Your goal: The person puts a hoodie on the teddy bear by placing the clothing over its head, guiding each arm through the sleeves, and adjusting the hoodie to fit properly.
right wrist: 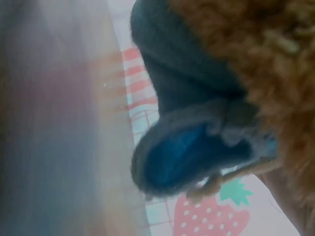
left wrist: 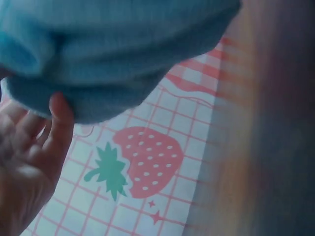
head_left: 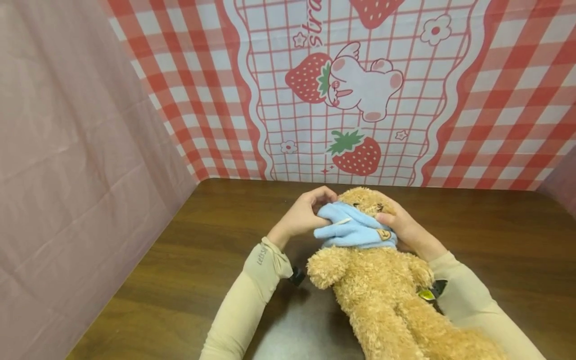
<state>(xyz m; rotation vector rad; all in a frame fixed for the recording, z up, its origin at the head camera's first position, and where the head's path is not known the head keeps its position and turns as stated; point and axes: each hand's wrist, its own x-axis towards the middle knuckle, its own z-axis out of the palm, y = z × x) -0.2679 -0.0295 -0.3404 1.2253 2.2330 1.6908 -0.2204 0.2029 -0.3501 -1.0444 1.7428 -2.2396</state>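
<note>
A tan plush teddy bear (head_left: 373, 285) is held up in front of me, with its legs toward the near edge of the head view. A light blue toy top (head_left: 355, 232) with a small tan patch is bunched around its neck and lower face. My left hand (head_left: 306, 212) grips the top's left side; in the left wrist view the thumb (left wrist: 61, 110) presses on the blue cloth. On the other side, my right hand (head_left: 407, 227) holds the top's edge beside the bear's head, thumb in front, other fingers hidden. An opening (right wrist: 182, 157) in the cloth shows in the right wrist view.
A brown wooden table (head_left: 180, 260) lies beneath. Behind it hangs a red-and-white checked cloth (head_left: 202, 100) with strawberry prints, and a pink curtain (head_left: 76, 175) drops along the left. A yellow-green piece (head_left: 426, 294) shows near the right sleeve.
</note>
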